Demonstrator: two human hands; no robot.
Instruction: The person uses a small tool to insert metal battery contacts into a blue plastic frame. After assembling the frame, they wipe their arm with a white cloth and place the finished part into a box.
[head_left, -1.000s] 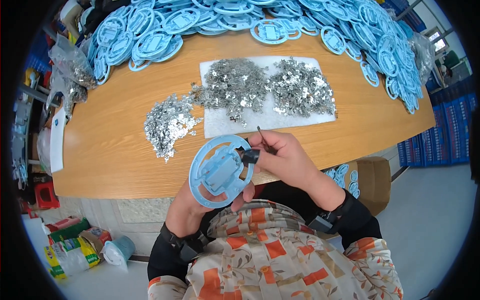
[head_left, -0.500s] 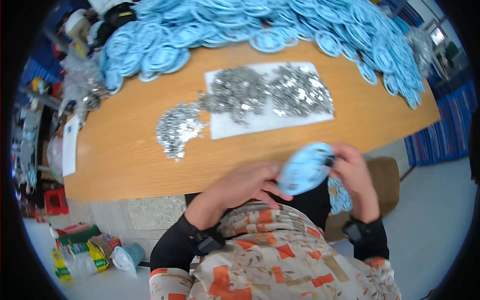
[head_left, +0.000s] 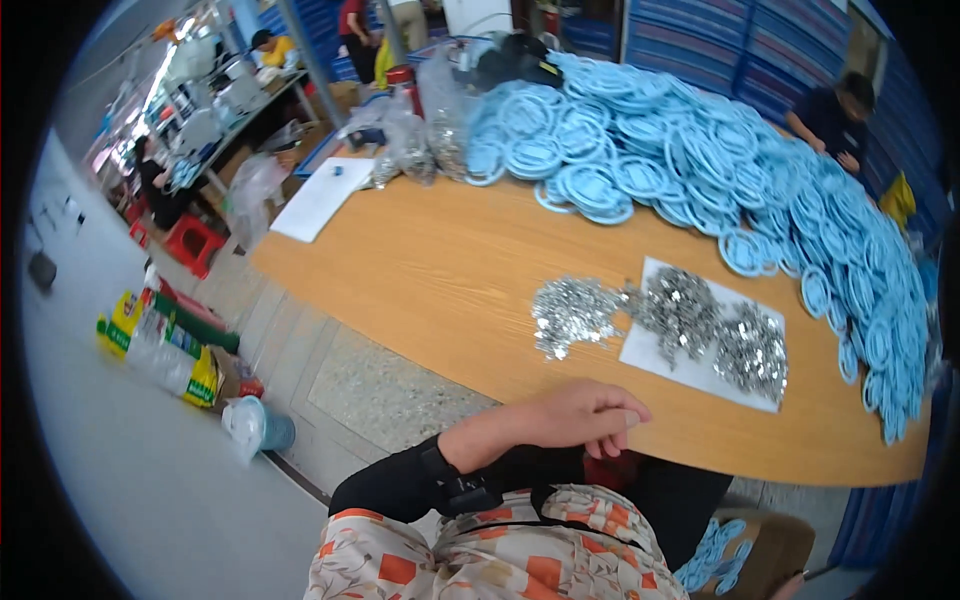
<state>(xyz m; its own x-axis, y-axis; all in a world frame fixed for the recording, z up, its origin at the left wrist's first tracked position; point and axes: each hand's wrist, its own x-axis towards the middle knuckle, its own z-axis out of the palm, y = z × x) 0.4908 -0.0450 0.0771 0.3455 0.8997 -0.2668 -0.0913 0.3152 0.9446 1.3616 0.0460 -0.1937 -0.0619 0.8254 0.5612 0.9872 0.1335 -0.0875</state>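
Note:
My left hand (head_left: 585,416) hovers over the near edge of the wooden table, just short of a loose heap of small silver metal pieces (head_left: 572,312). Its thumb and index finger are pressed together, with the other fingers curled below; anything small between them is too hard to make out. Only a skin-coloured sliver, apparently my right hand (head_left: 788,587), shows at the lower right edge beside a brown seat or box (head_left: 785,540) bearing several light blue oval plastic pieces (head_left: 715,550). Its fingers are hidden.
A white sheet (head_left: 640,352) carries two more silver heaps. Light blue oval pieces (head_left: 690,150) form a large pile along the table's far side. Bags (head_left: 405,140) and a white board (head_left: 322,200) lie at the far left. A person (head_left: 835,120) sits beyond the pile.
The view has swung left. The light blue oval piece that both hands held is gone from the left hand, and the right hand has dropped to the lower right edge, mostly out of view.

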